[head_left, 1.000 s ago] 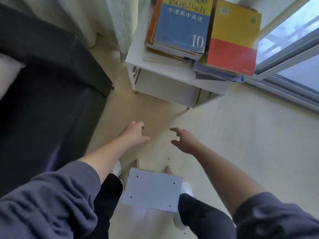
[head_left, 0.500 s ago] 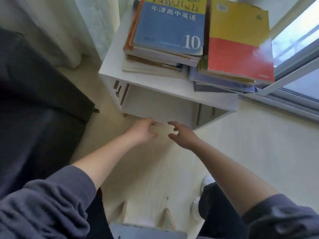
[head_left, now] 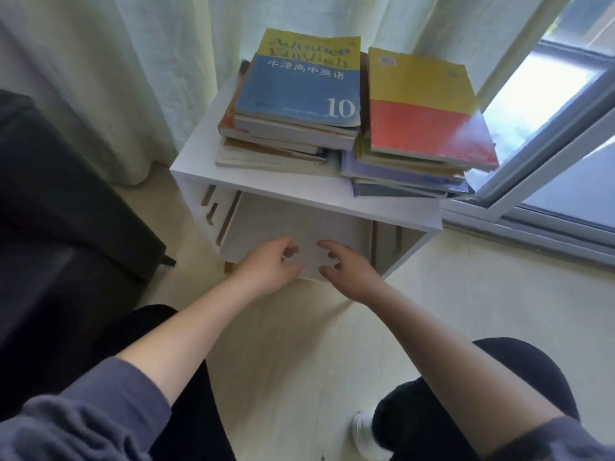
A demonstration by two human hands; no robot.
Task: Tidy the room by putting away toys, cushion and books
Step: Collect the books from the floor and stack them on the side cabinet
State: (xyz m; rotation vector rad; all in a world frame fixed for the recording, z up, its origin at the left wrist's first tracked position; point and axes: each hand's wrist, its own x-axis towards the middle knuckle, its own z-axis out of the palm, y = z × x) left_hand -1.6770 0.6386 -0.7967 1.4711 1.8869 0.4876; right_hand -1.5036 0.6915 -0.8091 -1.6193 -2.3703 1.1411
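Two piles of books lie on a small white shelf unit [head_left: 266, 186]. The left pile [head_left: 289, 128] has a blue and yellow English textbook [head_left: 299, 88] on top. A yellow and red book [head_left: 422, 108] tops the right pile [head_left: 402, 171]. My left hand [head_left: 266, 269] and my right hand [head_left: 346, 271] reach forward side by side in front of the unit's lower shelf board [head_left: 299, 227]. Both hands have their fingers spread and hold nothing. They hover at the board's front edge; whether they touch it I cannot tell.
A dark sofa [head_left: 56, 227] fills the left side. Pale curtains [head_left: 149, 78] hang behind the unit. A window frame [head_left: 545, 181] runs along the right. The light wooden floor [head_left: 482, 311] stretches to the right. My legs in dark trousers and a white shoe [head_left: 366, 434] are below.
Both hands have moved forward and up to the shelf unit's lower board. The view has tilted upward, so the white stool near my feet has left the frame.
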